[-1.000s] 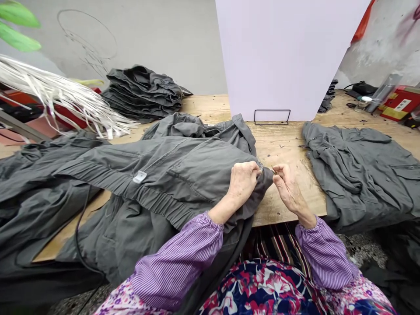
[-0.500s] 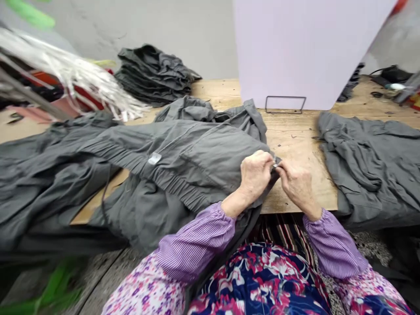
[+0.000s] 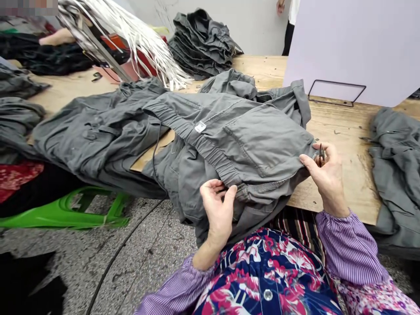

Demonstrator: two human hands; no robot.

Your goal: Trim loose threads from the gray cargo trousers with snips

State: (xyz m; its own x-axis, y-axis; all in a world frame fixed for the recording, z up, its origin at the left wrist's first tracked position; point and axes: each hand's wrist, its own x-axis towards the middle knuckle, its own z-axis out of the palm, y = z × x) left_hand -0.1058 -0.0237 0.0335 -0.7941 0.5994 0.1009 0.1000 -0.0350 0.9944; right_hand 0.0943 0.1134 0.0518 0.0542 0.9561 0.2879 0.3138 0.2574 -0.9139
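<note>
Now | step: checking trousers (image 3: 249,144) hem on table (image 3: 341,144) | left hand (image 3: 218,210) pinches waistband, right hand (image 3: 324,173) grips corner plus, seemingly, snips (image 3: 321,153) | next: needs steady cloth.

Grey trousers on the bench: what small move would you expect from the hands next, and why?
Probably the right hand, which holds small snips at the hem corner, slides along the grey trousers toward the left hand. The left hand's fingers pinch the edge by the elastic waistband, stretching that edge between them.
</note>
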